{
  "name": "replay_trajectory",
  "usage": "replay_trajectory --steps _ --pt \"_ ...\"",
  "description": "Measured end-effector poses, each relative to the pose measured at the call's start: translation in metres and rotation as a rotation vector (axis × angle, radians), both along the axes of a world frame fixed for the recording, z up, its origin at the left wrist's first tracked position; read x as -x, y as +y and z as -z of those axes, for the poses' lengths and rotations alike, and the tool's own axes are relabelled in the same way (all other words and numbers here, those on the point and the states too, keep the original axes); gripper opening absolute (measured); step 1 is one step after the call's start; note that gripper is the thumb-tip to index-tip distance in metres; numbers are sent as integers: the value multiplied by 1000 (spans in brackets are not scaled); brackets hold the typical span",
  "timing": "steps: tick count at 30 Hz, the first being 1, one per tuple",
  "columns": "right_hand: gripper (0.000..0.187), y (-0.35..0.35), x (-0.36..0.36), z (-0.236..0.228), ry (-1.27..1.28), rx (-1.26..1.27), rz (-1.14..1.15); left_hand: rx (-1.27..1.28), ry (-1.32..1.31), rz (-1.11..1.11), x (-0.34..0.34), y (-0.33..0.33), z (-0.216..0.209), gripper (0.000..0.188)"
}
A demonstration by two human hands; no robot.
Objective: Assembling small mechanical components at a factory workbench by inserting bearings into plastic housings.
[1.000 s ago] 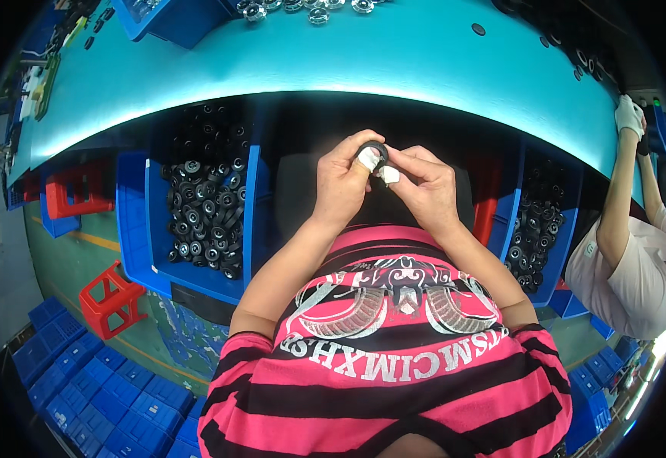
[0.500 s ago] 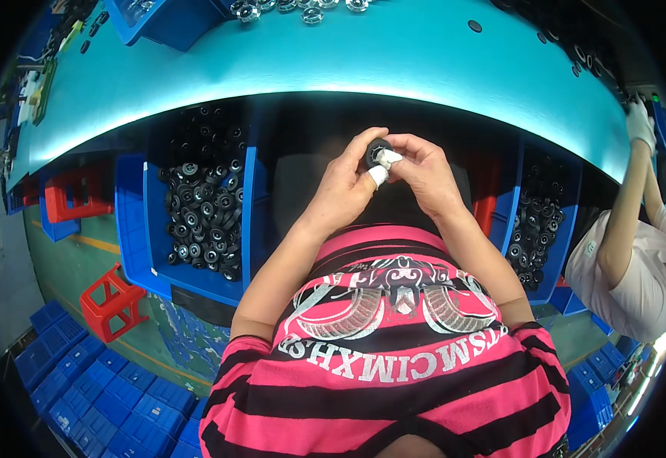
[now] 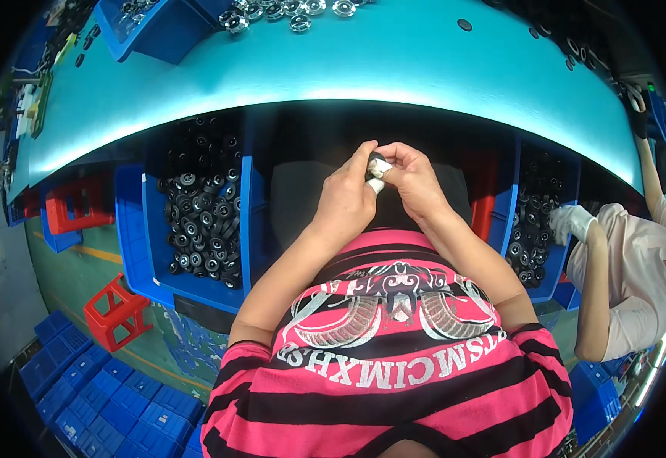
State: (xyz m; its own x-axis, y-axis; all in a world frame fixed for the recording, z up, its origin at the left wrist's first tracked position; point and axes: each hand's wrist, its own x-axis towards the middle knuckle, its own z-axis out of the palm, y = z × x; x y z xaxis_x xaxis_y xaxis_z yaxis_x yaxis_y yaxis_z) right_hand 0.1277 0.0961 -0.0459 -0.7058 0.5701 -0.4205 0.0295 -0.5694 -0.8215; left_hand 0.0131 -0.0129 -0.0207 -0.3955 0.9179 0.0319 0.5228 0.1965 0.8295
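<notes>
Close together in front of my body, just below the table's edge, my left hand (image 3: 346, 197) and my right hand (image 3: 418, 185) are closed around one small black wheel (image 3: 376, 156). Most of the wheel is hidden by the fingers. White wrapping covers both thumbs, and the two thumb tips press close to the wheel. To the left of my hands, a blue bin (image 3: 247, 229) holds a heap of black wheels (image 3: 203, 225) with shiny centres. Another blue bin (image 3: 510, 195) with similar wheels (image 3: 531, 210) stands to the right.
A teal table (image 3: 333, 69) spans the far side, bearing clear round parts (image 3: 300, 23) and a blue tub (image 3: 166, 37). Red stools (image 3: 115, 311) and stacked blue crates (image 3: 130, 404) are at left. At right, a co-worker's white-gloved hand (image 3: 572, 223) is over the right bin.
My hands have closed in further over the wheel, hiding more of it. The co-worker's gloved hand has come from the table down to the right bin. The view has shifted slightly.
</notes>
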Motion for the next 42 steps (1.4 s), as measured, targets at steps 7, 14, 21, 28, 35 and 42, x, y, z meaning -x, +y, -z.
replay_trajectory --steps 7,14,21,28,35,42 --pt "22 4 1 -20 130 258 6 -71 -745 -110 15 -4 8 44" --pt "26 2 -2 -16 31 105 -68 -59 -692 -160 9 -3 0 37" --pt "29 5 -3 -25 -80 -144 -123 0 -445 -151 16 -8 5 32" --pt "28 8 -2 -22 -6 20 -89 -127 -517 -41 16 -8 0 45" --pt "20 7 -3 -24 -17 58 -167 -48 -606 48 18 -11 4 52" --pt "13 4 -4 -12 2 76 -108 -11 -251 93 17 -10 -10 56"
